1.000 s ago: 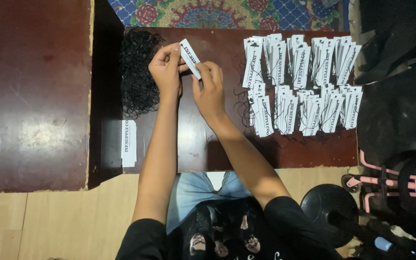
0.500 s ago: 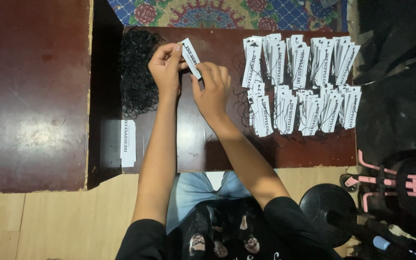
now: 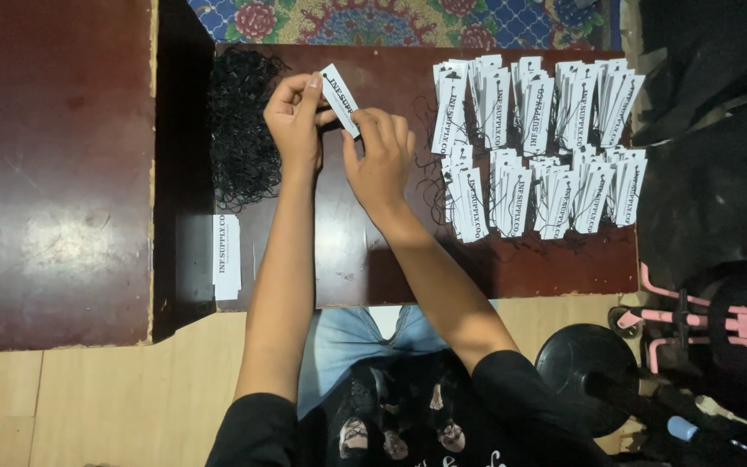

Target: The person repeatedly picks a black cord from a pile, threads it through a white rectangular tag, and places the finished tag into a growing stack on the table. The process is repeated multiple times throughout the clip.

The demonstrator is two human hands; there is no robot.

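One white paper tag [image 3: 341, 99] is pinched by the fingers of the left hand [image 3: 294, 121] and right hand [image 3: 380, 160]; one pile of black strings [image 3: 239, 130] lies left, tag stacks [image 3: 533, 143] right, uncountable.

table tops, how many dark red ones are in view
2: the large table at the left, and the lower table under both hands, bearing the tags.

Left: tangled heap of black string loops [image 3: 242, 130] lay on the dark wooden surface [image 3: 347, 259].
Right: rows of stacked white paper tags [image 3: 533, 143] lay there.
Between: both hands.
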